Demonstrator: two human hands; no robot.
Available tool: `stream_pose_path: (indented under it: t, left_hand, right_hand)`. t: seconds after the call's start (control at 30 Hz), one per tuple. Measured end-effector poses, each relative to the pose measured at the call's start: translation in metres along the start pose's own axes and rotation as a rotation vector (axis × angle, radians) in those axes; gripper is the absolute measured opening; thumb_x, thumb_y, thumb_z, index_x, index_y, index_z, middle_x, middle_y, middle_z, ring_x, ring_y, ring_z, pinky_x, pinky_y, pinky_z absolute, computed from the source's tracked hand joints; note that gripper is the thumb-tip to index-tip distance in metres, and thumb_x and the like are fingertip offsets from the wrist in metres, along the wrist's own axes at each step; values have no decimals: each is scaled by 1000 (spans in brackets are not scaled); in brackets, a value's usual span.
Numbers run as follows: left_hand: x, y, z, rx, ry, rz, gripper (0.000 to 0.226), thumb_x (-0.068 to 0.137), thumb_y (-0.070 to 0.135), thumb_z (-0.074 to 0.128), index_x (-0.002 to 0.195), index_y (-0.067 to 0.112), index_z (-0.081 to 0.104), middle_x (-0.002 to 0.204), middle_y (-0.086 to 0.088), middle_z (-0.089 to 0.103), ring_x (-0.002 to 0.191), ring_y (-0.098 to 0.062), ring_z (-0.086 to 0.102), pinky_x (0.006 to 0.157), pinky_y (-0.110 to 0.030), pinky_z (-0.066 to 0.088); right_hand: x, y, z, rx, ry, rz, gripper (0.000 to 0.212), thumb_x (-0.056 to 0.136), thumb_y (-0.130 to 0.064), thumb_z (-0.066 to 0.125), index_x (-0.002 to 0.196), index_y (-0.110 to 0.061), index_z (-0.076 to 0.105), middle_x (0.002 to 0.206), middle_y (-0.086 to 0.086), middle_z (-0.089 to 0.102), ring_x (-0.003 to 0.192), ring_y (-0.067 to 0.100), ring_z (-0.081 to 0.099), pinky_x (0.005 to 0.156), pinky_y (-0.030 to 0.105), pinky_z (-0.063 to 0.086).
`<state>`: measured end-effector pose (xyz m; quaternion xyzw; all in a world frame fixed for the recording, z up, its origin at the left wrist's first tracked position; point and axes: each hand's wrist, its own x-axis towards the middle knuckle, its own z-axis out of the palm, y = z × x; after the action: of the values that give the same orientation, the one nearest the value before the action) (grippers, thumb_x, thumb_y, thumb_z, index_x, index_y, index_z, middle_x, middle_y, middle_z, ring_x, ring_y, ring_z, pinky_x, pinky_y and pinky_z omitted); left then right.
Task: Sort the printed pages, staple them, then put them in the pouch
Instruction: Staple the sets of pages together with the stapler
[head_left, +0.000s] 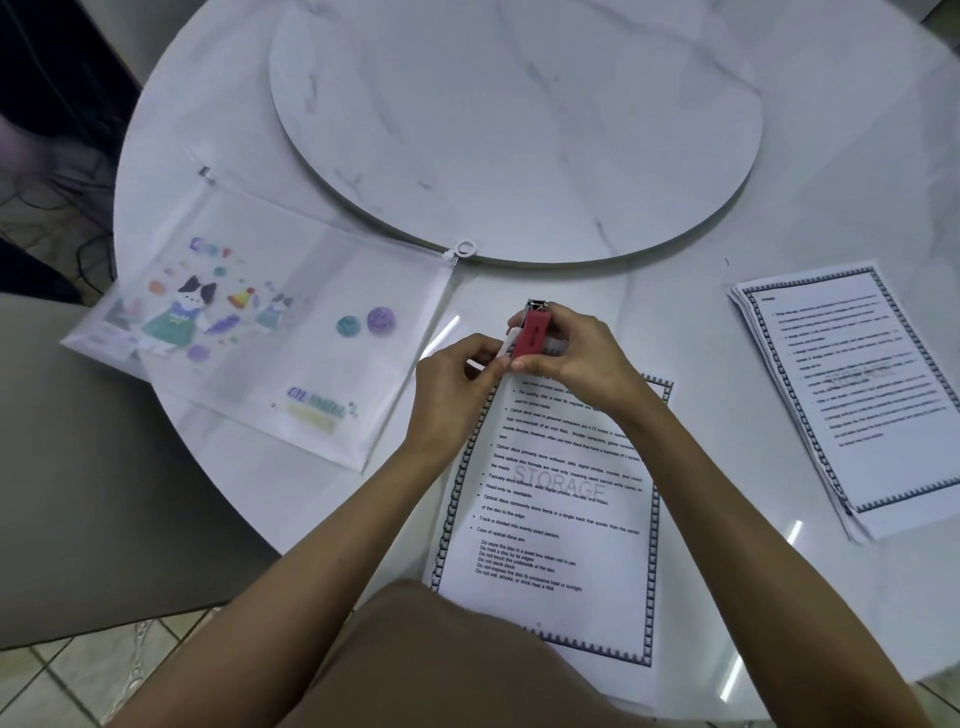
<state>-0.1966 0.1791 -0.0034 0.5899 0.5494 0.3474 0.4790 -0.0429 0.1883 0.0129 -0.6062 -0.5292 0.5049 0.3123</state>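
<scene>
Red plastic, metal nose pointing away from you: the stapler (531, 332) sits at the top-left corner of the pages (550, 499). Your right grip (582, 358) is clamped round it, fingers curled over its top and side. Your left grip (452, 384) pinches that same corner just beside the stapler, thumb and fingertips together on the white edge.

Pages: white sheets with black type in bulleted lines, a dark saw-tooth border and a faint grey "STORAGE" watermark across the middle. They lie flat on the marble-look counter (675, 312) straight before you. The sheet count cannot be told.

A second stack (852, 395) with the same border, unevenly fanned, lies well apart on your right.

Pouch (249, 332): translucent, printed with cartoon cats and yarn balls, with a zip along its far edge and the ring pull (464, 248) at the right end. It lies flat on your left, one corner overhanging the counter edge.

A raised round turntable (519, 119) fills the counter's middle beyond.
</scene>
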Motion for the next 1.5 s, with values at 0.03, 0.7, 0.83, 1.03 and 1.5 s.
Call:
stream_pose_path:
  t: [0.03, 0.7, 0.83, 1.03, 1.5]
  left_hand:
    - [0, 0, 0, 2, 3, -1, 7, 86, 17, 63, 83, 22, 66, 70, 15, 63, 61, 6, 56, 59, -5, 40]
    - [7, -14, -6, -14, -17, -92, 8, 83, 23, 68, 76, 22, 65, 66, 12, 62, 58, 4, 57, 67, -19, 51]
    - [8, -14, -7, -69, -51, -105, 10, 87, 26, 62, 78, 28, 63, 76, 10, 64, 75, -10, 64, 79, -36, 56]
    - [8, -11, -5, -152, -128, -102, 43, 87, 35, 57, 127, 20, 49, 118, 9, 57, 103, -5, 59, 87, -19, 48]
    - [0, -27, -6, -17, -176, -134, 12, 87, 24, 62, 99, 18, 63, 91, 2, 69, 81, -10, 66, 70, -14, 50]
  right_hand:
    - [0, 1, 1, -14, 5, -3, 36, 72, -7, 76, 103, -20, 61, 99, 1, 68, 89, 1, 66, 84, 14, 51]
    - [3, -6, 6, -61, -3, -9, 34, 69, -11, 79, 97, -21, 62, 101, 7, 68, 91, 13, 69, 91, 29, 53]
    - [4, -7, 6, -65, 15, -10, 33, 71, -6, 76, 97, -19, 62, 94, 1, 68, 90, 10, 67, 87, 18, 52]
    - [3, -7, 5, -37, 14, -8, 32, 74, -7, 75, 99, -22, 61, 97, 2, 68, 86, -2, 66, 83, 13, 52]
    - [1, -1, 9, -39, 94, -19, 31, 76, 0, 71, 101, -15, 60, 96, 2, 68, 83, 2, 67, 81, 16, 53]
